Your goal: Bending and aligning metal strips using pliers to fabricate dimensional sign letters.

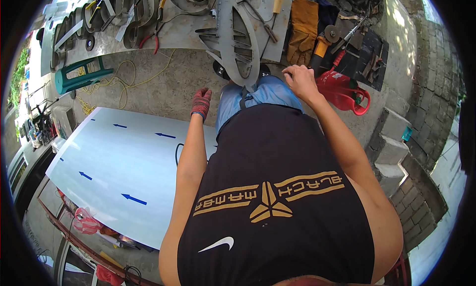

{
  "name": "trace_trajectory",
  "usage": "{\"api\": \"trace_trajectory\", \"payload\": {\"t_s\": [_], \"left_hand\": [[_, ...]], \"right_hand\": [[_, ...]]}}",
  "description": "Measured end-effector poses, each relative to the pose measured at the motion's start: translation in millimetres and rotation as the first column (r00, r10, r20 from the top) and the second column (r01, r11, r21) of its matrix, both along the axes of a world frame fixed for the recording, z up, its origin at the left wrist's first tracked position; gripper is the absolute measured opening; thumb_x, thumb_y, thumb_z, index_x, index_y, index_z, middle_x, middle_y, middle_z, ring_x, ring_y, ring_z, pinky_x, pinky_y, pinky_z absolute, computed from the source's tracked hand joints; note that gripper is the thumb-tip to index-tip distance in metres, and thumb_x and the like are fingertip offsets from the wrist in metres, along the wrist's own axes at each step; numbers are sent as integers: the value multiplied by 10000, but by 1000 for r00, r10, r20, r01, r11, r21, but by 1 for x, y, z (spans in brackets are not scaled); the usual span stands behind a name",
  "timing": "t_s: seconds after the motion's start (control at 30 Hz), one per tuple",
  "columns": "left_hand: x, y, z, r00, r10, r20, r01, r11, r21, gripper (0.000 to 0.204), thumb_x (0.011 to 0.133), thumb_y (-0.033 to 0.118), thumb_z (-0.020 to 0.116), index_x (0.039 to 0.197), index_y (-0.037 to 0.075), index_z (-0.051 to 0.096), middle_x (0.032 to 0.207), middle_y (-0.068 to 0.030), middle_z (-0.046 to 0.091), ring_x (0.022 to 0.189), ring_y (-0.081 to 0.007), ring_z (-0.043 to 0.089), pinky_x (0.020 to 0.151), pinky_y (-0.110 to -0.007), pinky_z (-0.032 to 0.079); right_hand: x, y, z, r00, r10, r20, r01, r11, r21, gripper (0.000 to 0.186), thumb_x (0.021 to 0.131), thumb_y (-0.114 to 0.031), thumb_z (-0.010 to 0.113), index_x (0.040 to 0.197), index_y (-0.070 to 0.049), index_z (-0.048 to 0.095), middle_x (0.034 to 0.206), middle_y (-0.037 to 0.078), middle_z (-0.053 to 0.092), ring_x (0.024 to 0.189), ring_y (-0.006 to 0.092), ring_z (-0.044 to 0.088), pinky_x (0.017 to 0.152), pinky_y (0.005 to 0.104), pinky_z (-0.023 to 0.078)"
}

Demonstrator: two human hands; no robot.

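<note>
Left grip (201, 102): we see a red knitted glove on it, fingers curled loosely and holding nothing, hanging beside the left knee.
Right grip (299, 80): bare, curled into a loose fist over the lower edge of the cut metal shape (238, 43); whether it has hold of that edge we cannot tell.
Edges: the metal shape's pointed, slotted outline runs up and away from the right grip; its rounded lower end lies between the two grips.
Open room: bare concrete floor (163, 82) stretches left of the left grip, crossed by a yellow cord (121, 82).
Arm pose: both arms reach forward and down, elbows out, left nearly straight, right bent.
Near the right grip: a red tool (344, 90) just to its right, tan leather gloves (303, 28) beyond it.
Below the left grip: a large white sheet (114, 172) with blue arrows lies flat.
Room: a brick wall (436, 82) and block steps (391, 147) stand far right.
</note>
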State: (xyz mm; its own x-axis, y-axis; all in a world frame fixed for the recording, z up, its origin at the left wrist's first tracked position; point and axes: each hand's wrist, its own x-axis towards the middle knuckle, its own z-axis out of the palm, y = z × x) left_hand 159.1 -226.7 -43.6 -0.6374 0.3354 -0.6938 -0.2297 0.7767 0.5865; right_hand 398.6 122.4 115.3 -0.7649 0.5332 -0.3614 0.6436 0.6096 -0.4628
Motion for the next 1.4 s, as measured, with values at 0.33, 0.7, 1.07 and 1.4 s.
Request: {"api": "trace_trajectory", "payload": {"t_s": [0.33,0.7,1.07,1.4], "left_hand": [[-5,0,2,996,23,83,-25,999,29,415,993,269,666,1327,27,625,1161,-102,710,941,-186,640,875,-334,514],[-5,17,-1,996,-11,85,11,1000,6,435,1002,280,653,1356,33,606,1121,-84,707,851,-166,620,817,-332,515],[4,15,22,996,1,92,7,996,-91,403,987,242,675,1314,10,629,1196,-125,706,1040,-208,652,941,-336,511],[30,6,40,997,-77,-4,75,982,-175,331,983,193,672,1271,32,636,1169,-148,722,1076,-246,689,945,-348,534]], "right_hand": [[0,-3,-2,999,-23,29,24,999,-24,204,940,-230,636,1024,-124,790,1018,62,741,1021,294,642,892,462,424],[16,-3,-5,991,-100,84,105,993,-53,218,946,-221,622,1035,-112,789,1035,67,742,1054,299,630,920,462,413],[84,125,-120,692,-707,-144,714,700,-7,236,922,-245,649,1061,-97,768,990,157,766,981,351,728,867,442,562],[108,275,-240,364,-928,-74,904,333,268,592,860,-445,755,1266,-32,633,1328,251,593,1266,421,553,1085,493,439]]}}
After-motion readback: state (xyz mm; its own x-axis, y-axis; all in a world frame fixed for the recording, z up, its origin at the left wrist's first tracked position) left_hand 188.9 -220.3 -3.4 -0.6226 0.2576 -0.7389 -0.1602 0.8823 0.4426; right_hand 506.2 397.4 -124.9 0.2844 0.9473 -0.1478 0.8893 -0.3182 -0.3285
